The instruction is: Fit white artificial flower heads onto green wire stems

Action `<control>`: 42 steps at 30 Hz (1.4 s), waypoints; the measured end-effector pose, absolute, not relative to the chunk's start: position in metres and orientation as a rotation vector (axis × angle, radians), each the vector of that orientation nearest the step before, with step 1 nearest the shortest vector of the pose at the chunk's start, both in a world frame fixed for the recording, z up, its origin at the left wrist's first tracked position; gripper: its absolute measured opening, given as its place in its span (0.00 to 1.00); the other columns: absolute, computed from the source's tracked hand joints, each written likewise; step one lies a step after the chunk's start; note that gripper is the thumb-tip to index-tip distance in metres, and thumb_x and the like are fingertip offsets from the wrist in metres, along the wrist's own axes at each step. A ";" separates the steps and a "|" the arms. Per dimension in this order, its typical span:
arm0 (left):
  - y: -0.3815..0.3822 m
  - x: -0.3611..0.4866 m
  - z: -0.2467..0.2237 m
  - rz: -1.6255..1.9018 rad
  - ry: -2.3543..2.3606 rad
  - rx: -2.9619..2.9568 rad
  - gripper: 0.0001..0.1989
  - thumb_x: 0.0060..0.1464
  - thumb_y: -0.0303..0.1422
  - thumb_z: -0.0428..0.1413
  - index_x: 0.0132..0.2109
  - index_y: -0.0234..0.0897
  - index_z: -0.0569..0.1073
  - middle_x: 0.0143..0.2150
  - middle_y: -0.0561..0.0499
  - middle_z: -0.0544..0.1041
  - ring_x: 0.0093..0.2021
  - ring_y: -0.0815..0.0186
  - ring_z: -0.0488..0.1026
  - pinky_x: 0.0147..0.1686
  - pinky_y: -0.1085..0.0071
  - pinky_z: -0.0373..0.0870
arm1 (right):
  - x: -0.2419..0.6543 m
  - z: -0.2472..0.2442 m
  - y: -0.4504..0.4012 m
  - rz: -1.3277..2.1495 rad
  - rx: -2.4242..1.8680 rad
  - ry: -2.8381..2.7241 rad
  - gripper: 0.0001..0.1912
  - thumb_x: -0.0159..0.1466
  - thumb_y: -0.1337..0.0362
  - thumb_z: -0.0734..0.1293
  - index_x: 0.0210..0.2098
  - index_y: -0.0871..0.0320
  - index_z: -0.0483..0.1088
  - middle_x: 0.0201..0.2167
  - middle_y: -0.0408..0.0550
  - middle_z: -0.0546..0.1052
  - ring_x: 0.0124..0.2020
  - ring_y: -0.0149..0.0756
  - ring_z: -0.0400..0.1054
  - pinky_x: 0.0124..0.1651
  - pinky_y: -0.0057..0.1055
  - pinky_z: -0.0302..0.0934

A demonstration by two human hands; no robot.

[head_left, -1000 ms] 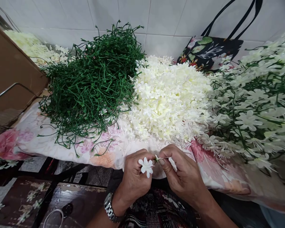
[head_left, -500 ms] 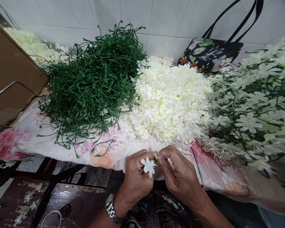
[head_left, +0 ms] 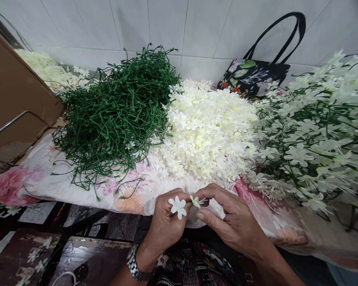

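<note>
My left hand [head_left: 167, 224] is closed on a green-stemmed artificial flower, most of its stem hidden in the fingers. One white blossom [head_left: 178, 207] faces up in front of the knuckles. A second white blossom [head_left: 196, 201] with thin stamens sticks out to the right from between thumb and forefinger. My right hand [head_left: 234, 222] is open beside it, thumb and forefinger apart, the forefinger close to or touching its petals. Just beyond the hands lie a heap of loose white blossoms [head_left: 211, 127] and a tangled heap of green plastic stems [head_left: 113, 115].
Finished-looking flower sprays [head_left: 313, 143] are piled at the right. A black floral bag [head_left: 253, 77] leans on the tiled wall [head_left: 155, 28]. At the left stands a cardboard box [head_left: 14, 87]. Flowered cloth [head_left: 86, 194] covers the work surface. A worn brown stool [head_left: 92, 258] is below.
My right thumb and forefinger have parted from their pinch. The second blossom now shows its petals and stamens at the left fingers. The view has shifted slightly.
</note>
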State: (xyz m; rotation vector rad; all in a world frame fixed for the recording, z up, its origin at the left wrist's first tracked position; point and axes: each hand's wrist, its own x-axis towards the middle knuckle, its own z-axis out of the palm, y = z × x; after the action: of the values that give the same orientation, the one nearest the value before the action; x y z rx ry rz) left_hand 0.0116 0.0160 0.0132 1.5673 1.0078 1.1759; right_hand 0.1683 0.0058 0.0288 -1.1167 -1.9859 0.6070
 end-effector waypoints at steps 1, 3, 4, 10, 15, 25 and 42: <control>0.016 0.011 0.014 1.175 0.996 1.561 0.12 0.48 0.23 0.46 0.19 0.37 0.56 0.19 0.58 0.53 0.19 0.74 0.52 0.19 0.77 0.49 | 0.170 0.031 0.005 0.614 -1.120 -1.996 0.07 0.63 0.63 0.63 0.41 0.58 0.66 0.29 0.42 0.70 0.30 0.27 0.66 0.33 0.23 0.63; 0.016 0.011 0.014 1.172 0.977 1.548 0.11 0.47 0.23 0.46 0.19 0.37 0.57 0.18 0.58 0.53 0.19 0.74 0.52 0.19 0.76 0.49 | 0.172 0.033 0.004 0.623 -1.120 -2.007 0.09 0.63 0.62 0.63 0.42 0.59 0.66 0.29 0.43 0.70 0.30 0.28 0.66 0.33 0.23 0.63; 0.016 0.011 0.015 1.168 0.971 1.542 0.11 0.46 0.23 0.46 0.19 0.37 0.57 0.19 0.58 0.54 0.19 0.74 0.52 0.19 0.76 0.49 | 0.172 0.034 0.003 0.615 -1.117 -2.006 0.09 0.63 0.63 0.62 0.42 0.59 0.66 0.30 0.43 0.70 0.30 0.28 0.66 0.34 0.23 0.63; 0.016 0.010 0.016 1.160 0.962 1.546 0.11 0.49 0.24 0.47 0.20 0.36 0.60 0.19 0.57 0.57 0.20 0.74 0.55 0.19 0.76 0.51 | 0.172 0.035 0.002 0.397 -1.016 -2.066 0.10 0.61 0.75 0.61 0.41 0.61 0.67 0.34 0.48 0.70 0.36 0.30 0.66 0.37 0.25 0.63; 0.015 0.009 0.014 1.144 0.968 1.624 0.11 0.49 0.23 0.47 0.21 0.36 0.61 0.19 0.57 0.57 0.20 0.74 0.55 0.20 0.76 0.52 | 0.170 0.031 0.002 0.309 -1.015 -2.140 0.06 0.62 0.75 0.60 0.36 0.62 0.68 0.30 0.49 0.69 0.33 0.32 0.64 0.34 0.28 0.63; 0.015 0.012 0.010 1.138 1.022 1.739 0.11 0.45 0.20 0.47 0.20 0.37 0.59 0.18 0.58 0.55 0.19 0.73 0.54 0.20 0.76 0.50 | 0.168 0.023 0.004 0.288 -1.045 -2.176 0.08 0.63 0.76 0.56 0.36 0.60 0.63 0.28 0.47 0.67 0.30 0.31 0.63 0.32 0.28 0.63; 0.016 0.011 0.009 1.108 1.073 1.669 0.10 0.47 0.22 0.47 0.22 0.35 0.66 0.19 0.57 0.61 0.21 0.72 0.59 0.21 0.77 0.55 | 0.165 0.021 0.008 0.478 -1.044 -2.092 0.08 0.63 0.76 0.56 0.36 0.59 0.63 0.29 0.45 0.66 0.30 0.29 0.63 0.31 0.25 0.61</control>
State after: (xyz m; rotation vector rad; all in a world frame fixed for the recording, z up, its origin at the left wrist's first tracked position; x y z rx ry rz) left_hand 0.0114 0.0155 0.0091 1.6689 1.0727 1.1081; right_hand 0.1655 0.0080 0.0209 -1.0437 -2.0915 0.4780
